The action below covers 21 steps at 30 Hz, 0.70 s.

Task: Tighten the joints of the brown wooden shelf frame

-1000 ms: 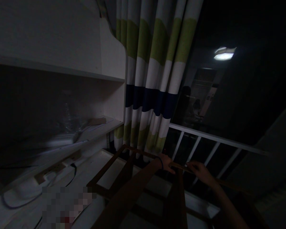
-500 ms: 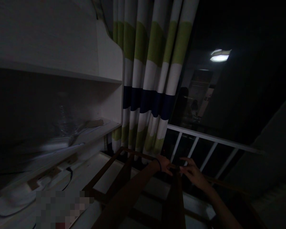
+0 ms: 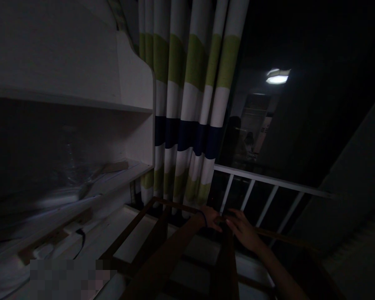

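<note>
The room is dim. A dark brown wooden frame (image 3: 128,232) with rails and upright boards stands low in front of me. My left hand (image 3: 211,218), with a dark band at the wrist, grips the frame's far rail near the top of an upright board (image 3: 227,262). Close beside it, my right hand (image 3: 243,230) has its fingers bent over the top of that same board. The fingertips of both hands nearly meet there. Anything small between the right fingers is lost in the dark.
A white shelf unit (image 3: 137,75) is on the left, with clear plastic packaging (image 3: 70,162) on it. Below are a power strip (image 3: 56,237) and plugged-in cords. Behind hangs a striped curtain (image 3: 181,100); a white railing (image 3: 275,182) crosses the dark window.
My right hand has come in closer to my left at the board's top, and its fingers have drawn together. The view has shifted slightly, moving the scene left.
</note>
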{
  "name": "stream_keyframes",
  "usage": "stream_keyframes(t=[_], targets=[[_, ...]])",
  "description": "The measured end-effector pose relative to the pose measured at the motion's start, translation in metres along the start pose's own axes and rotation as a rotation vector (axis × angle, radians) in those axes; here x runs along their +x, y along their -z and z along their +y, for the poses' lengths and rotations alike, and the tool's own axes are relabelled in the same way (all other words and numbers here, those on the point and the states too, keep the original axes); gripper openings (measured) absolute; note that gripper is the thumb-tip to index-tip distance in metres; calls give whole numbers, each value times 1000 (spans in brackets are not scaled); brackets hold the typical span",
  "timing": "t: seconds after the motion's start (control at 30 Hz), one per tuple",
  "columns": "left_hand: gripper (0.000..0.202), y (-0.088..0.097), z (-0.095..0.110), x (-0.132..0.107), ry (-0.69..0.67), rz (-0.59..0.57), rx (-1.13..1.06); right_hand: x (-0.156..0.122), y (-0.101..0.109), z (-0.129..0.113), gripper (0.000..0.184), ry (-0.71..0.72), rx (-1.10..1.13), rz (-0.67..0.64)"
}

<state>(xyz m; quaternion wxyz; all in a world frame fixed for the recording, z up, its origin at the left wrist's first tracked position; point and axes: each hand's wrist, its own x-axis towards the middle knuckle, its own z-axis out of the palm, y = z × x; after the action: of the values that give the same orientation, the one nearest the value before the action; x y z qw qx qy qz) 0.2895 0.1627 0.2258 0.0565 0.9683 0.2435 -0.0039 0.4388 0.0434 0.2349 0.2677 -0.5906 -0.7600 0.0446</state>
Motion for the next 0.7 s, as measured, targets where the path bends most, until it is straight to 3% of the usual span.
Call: stream_keyframes(t=[0.2, 0.43, 0.7], targets=[[59, 4, 3, -1, 31, -44, 43, 1, -7, 17, 49, -83, 63, 26], [59, 2, 2, -1, 36, -17, 46, 3, -8, 29, 50, -131, 111, 110], [58, 5, 2, -1, 30, -28, 52, 4, -2, 41, 55, -200, 25, 174]])
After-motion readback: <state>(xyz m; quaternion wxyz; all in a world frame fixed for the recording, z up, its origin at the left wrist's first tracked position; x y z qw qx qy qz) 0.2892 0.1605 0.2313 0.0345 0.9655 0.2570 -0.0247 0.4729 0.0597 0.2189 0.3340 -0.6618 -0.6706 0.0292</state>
